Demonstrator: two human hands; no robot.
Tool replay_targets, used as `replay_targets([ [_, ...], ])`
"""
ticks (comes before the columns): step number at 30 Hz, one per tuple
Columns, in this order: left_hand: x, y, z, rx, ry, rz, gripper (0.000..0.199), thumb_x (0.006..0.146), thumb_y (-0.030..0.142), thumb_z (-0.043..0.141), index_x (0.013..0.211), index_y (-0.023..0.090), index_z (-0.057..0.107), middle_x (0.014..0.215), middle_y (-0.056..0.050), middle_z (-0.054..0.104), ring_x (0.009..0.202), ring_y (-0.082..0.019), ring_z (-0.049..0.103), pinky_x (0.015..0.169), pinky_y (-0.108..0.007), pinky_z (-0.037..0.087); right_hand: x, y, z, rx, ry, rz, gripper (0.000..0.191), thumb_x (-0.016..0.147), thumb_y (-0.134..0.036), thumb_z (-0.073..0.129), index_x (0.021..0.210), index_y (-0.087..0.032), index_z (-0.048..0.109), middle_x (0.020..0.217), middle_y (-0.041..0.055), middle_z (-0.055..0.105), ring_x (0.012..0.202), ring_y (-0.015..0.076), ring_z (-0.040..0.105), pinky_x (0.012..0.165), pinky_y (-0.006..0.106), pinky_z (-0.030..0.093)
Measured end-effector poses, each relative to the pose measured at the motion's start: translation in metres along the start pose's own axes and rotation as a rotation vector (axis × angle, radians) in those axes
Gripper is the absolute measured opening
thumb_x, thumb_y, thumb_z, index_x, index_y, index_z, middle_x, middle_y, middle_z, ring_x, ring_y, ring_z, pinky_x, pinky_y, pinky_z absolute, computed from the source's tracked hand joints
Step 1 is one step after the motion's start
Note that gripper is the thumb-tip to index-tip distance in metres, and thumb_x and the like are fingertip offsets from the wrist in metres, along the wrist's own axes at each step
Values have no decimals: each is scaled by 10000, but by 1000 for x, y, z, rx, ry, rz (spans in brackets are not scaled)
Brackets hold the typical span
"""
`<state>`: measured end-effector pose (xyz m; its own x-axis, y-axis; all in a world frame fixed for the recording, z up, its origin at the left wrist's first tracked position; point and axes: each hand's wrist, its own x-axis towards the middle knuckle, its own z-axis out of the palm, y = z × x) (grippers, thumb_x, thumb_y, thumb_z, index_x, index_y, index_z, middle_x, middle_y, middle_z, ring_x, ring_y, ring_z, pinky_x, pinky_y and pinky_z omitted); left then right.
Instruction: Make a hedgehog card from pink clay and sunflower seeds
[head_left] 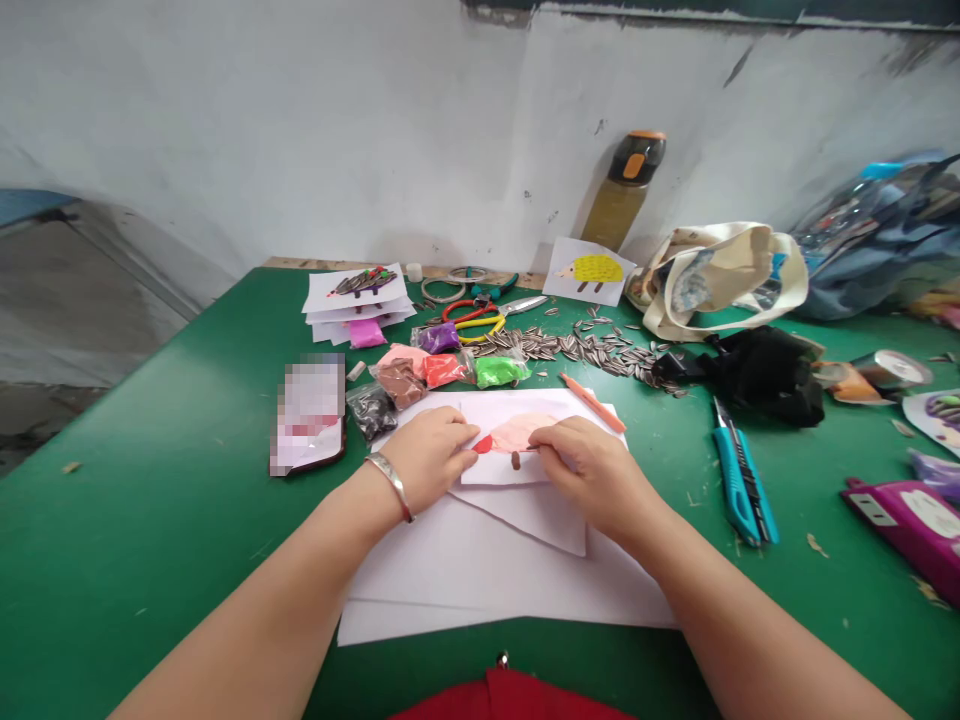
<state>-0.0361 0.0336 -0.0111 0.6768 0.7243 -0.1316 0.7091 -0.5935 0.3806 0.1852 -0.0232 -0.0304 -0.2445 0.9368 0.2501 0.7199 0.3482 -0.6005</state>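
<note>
A white card (502, 470) lies on larger white paper sheets (480, 570), carrying a flat pale pink clay shape (517, 432) with a red clay tip (484, 444) and a small brown clay stub (516, 460). My left hand (429, 458), with a silver bangle (391, 486) on its wrist, rests on the card beside the red tip. My right hand (589, 475) is at the pink shape's lower right, its fingers bent against the card. Whether it pinches anything is hidden. An orange stick (592, 402) lies just beyond it.
The green table (150, 500) holds clay packets (450, 368), scattered sunflower seeds (574, 347), scissors (480, 318), a blue utility knife (742, 485), a blurred phone (307, 412), stacked cards (358, 305), a yellow hedgehog card (589, 270), a cloth bag (720, 280) and a bottle (624, 188) against the wall.
</note>
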Motion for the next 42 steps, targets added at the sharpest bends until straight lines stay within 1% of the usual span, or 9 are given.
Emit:
replay_targets([
  [3, 5, -1, 6, 2, 38, -15, 272, 900, 322, 455, 927, 169, 678, 937, -81, 595, 896, -201, 547, 836, -327, 433, 0, -1, 0, -5, -4, -5, 226, 813, -90, 484, 894, -211, 656, 843, 36, 663, 841, 185, 588, 750, 320, 474],
  [9, 9, -3, 14, 26, 105, -52, 273, 897, 358, 477, 985, 177, 661, 906, -69, 607, 885, -207, 543, 799, -331, 427, 1, -2, 1, -9, -29, -7, 217, 815, -82, 488, 878, -202, 657, 823, 35, 652, 825, 178, 573, 739, 300, 458],
  [16, 9, -2, 14, -1, 114, -57, 284, 901, 378, 471, 945, 177, 667, 882, -64, 607, 858, -201, 541, 770, -324, 419, 0, -1, 3, -6, -38, -11, 225, 823, -81, 484, 899, -194, 663, 845, 43, 656, 843, 180, 571, 753, 301, 451],
  [21, 9, -2, 16, 15, 127, -83, 274, 895, 369, 488, 984, 173, 657, 915, -68, 617, 886, -210, 544, 785, -332, 420, 0, -2, 4, 10, -61, -13, 230, 819, -68, 488, 870, -204, 666, 833, 29, 658, 844, 172, 567, 752, 289, 447],
  [32, 11, -5, 21, 48, 134, -74, 301, 891, 366, 509, 1097, 188, 638, 952, -80, 614, 915, -225, 560, 815, -349, 439, -2, 0, 10, 11, -74, -41, 211, 837, -92, 495, 887, -213, 661, 839, 30, 646, 855, 175, 565, 771, 308, 457],
  [35, 10, -4, 20, 59, 136, -72, 301, 896, 365, 503, 1091, 182, 641, 948, -83, 613, 905, -226, 565, 813, -355, 444, -2, 0, 9, 0, -71, -42, 206, 846, -104, 481, 880, -214, 652, 848, 32, 649, 848, 176, 573, 756, 307, 460],
  [37, 9, -2, 19, 57, 140, -53, 311, 912, 381, 474, 1057, 172, 653, 929, -85, 620, 893, -225, 567, 807, -357, 448, -1, 2, 6, -11, -40, -50, 201, 846, -109, 474, 881, -213, 642, 860, 34, 655, 850, 179, 585, 753, 308, 462],
  [39, 8, -1, 18, 63, 170, -34, 328, 923, 385, 453, 1034, 155, 658, 923, -91, 629, 892, -229, 568, 819, -368, 449, 0, 6, 2, -33, 31, -47, 184, 854, -131, 466, 886, -212, 627, 861, 32, 663, 845, 182, 601, 762, 315, 459],
  [42, 8, -1, 20, 75, 264, -7, 325, 917, 369, 468, 1045, 133, 652, 996, -111, 633, 957, -242, 560, 888, -395, 436, 3, 14, -3, -55, 170, 46, 150, 880, -186, 444, 890, -218, 590, 871, 27, 670, 881, 195, 615, 785, 323, 450],
])
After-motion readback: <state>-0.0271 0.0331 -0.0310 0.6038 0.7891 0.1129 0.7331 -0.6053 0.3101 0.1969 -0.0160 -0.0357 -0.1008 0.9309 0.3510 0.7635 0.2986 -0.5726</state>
